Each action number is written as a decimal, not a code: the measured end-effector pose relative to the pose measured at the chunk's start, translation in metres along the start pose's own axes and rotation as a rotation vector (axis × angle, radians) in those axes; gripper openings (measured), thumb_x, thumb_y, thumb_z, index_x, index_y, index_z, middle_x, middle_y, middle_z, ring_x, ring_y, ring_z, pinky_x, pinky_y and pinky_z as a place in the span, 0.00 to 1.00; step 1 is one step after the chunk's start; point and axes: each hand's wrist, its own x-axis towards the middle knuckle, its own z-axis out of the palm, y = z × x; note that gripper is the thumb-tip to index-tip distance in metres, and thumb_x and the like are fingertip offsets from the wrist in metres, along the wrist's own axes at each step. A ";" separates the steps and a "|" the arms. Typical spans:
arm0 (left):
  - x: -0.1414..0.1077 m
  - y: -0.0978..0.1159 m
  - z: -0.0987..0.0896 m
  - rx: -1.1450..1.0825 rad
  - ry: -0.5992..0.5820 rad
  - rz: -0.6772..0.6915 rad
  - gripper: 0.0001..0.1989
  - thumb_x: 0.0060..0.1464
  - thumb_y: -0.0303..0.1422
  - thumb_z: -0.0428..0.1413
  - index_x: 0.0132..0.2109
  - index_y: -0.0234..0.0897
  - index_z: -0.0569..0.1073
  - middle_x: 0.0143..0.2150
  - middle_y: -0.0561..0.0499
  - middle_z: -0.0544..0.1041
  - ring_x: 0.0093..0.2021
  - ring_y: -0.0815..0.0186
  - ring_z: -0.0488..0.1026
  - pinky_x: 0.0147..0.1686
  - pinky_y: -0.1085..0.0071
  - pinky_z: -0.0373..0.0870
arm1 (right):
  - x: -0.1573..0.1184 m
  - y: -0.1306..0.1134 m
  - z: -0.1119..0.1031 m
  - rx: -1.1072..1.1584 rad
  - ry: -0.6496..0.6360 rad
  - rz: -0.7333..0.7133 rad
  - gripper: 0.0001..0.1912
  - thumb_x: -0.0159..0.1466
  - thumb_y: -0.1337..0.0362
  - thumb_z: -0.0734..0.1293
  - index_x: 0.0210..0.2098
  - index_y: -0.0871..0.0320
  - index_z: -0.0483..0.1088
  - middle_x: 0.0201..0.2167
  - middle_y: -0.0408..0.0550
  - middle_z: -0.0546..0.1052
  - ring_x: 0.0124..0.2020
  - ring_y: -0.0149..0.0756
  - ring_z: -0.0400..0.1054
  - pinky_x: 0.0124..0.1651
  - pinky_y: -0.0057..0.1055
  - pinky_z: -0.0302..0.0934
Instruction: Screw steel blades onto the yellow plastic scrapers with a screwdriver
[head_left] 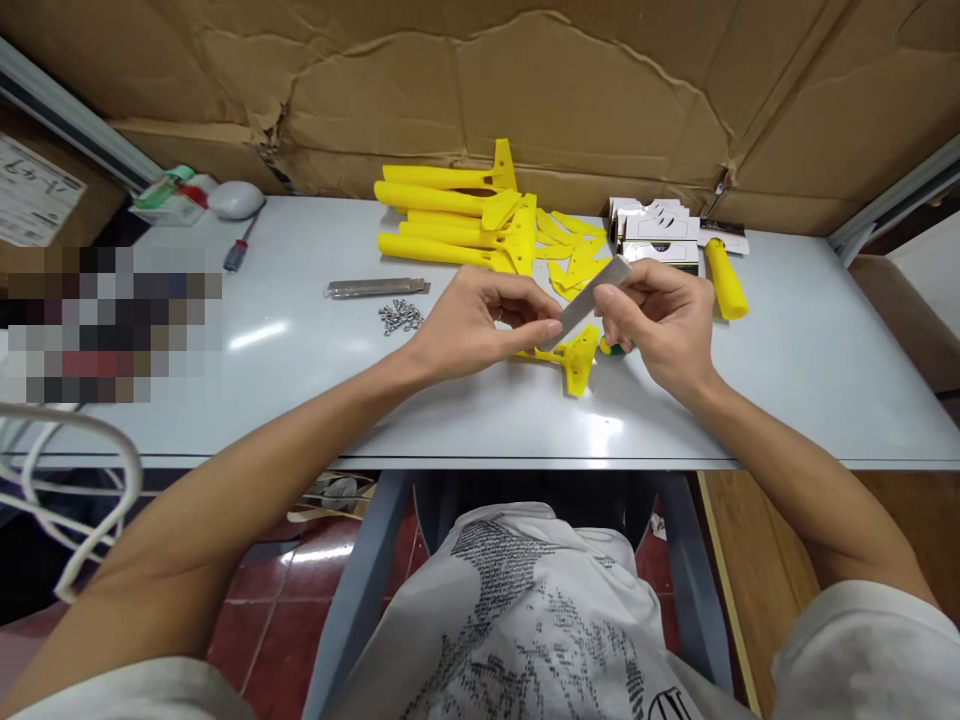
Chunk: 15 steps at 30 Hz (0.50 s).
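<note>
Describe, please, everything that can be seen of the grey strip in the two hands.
The strip is narrow, flat and straight-edged, plain grey, and looks like metal; no markings can be made out. It is held over the table, slanting in the view from lower left to upper right. The left hand holds its lower end; the right hand pinches it nearer the upper end. The hands hide parts of it.

A: Rear?
B: Cardboard sheeting, brown, creased, torn in places, upright along the far edge of the table.
A: Furniture?
B: Said table, pale, glossy top. Chair, blue-grey. Metal rails, slanting, one each side.
A: Underfoot?
B: Floor tiles, red, pale joints. Wood-grained panel, lower right.
A: Light?
B: White glare, on tabletop and tiles.
</note>
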 end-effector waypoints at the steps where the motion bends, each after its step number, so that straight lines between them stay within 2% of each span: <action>1: -0.001 0.001 0.001 -0.011 -0.003 -0.015 0.17 0.59 0.50 0.76 0.40 0.41 0.89 0.38 0.48 0.89 0.34 0.64 0.85 0.35 0.72 0.86 | 0.000 0.000 0.000 0.004 -0.006 0.011 0.28 0.63 0.33 0.82 0.32 0.49 0.77 0.23 0.40 0.74 0.20 0.32 0.64 0.22 0.37 0.64; 7: -0.004 0.005 0.007 -0.090 -0.086 -0.121 0.13 0.58 0.44 0.75 0.38 0.39 0.87 0.34 0.50 0.88 0.31 0.65 0.85 0.34 0.72 0.87 | 0.001 -0.002 0.003 0.074 -0.026 0.045 0.29 0.59 0.36 0.86 0.29 0.50 0.75 0.23 0.39 0.72 0.21 0.31 0.63 0.21 0.34 0.63; 11: -0.003 0.004 0.008 -0.051 -0.078 -0.141 0.14 0.58 0.44 0.74 0.37 0.38 0.86 0.34 0.49 0.88 0.31 0.65 0.84 0.35 0.71 0.86 | 0.001 -0.002 0.004 0.083 -0.049 0.082 0.32 0.57 0.33 0.86 0.28 0.50 0.73 0.25 0.40 0.75 0.20 0.30 0.63 0.21 0.34 0.63; 15: -0.002 0.002 0.008 -0.034 -0.105 -0.154 0.16 0.59 0.46 0.74 0.37 0.38 0.86 0.34 0.49 0.87 0.33 0.65 0.83 0.34 0.72 0.84 | 0.001 0.001 0.004 0.066 -0.035 0.074 0.31 0.58 0.32 0.85 0.30 0.49 0.74 0.23 0.38 0.73 0.20 0.30 0.63 0.23 0.35 0.66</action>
